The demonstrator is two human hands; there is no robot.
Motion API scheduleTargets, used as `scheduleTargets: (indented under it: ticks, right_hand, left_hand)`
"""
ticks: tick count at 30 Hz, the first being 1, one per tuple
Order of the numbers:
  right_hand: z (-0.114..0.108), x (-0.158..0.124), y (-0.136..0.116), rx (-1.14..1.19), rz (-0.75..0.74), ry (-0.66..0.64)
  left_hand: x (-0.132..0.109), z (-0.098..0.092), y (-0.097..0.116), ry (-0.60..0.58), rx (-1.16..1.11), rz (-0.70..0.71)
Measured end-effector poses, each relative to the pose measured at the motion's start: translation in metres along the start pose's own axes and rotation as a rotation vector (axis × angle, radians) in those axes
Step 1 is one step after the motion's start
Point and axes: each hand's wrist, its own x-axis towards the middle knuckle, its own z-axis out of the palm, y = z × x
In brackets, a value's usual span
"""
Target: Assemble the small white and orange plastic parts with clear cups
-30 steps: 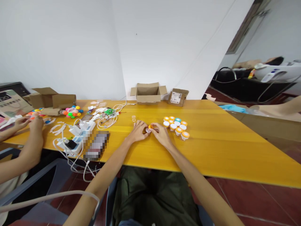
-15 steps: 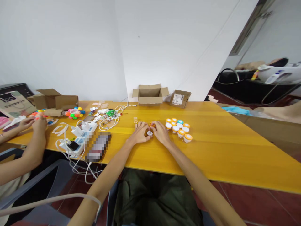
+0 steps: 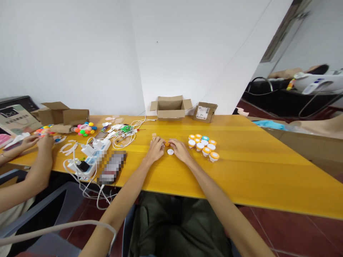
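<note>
An orange cap (image 3: pixel 167 144) at the tips of the right hand (image 3: pixel 181 151)

From where I sit, the right grip is clamped by its fingertips on the orange cap, mid-bench, back from the near edge. The left hand (image 3: pixel 155 150) curls against the other side; its fingers cover what they touch, so I cannot tell whether that grip is together or apart. Between the hands, nearer the front edge, a flat, round white disc (image 3: pixel 170 152) lies on the smooth yellow bench (image 3: pixel 257 160). To the right I have a cluster of jars (image 3: pixel 213 156), with clear plastic bases and orange, white and teal tops; the front ones partly hide those behind. Along the back edge, an open box (image 3: pixel 170 113) of creased cardboard hides its floor from me. The bench's front right corner is cut off.
</note>
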Motion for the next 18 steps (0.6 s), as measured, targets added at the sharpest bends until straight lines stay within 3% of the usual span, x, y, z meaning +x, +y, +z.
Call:
scheduleTargets:
  ticks: [10,18]
  right_hand:
    - [-0.015,-0.031,-0.015,-0.021,0.026,0.007]
    - [-0.012,-0.032,-0.019,-0.146,-0.017,-0.079]
  left_hand:
    - [-0.001,0.001,-0.004,0.012,0.033,0.052]
    - [-0.001,0.005,-0.01,0.08,0.068,-0.018]
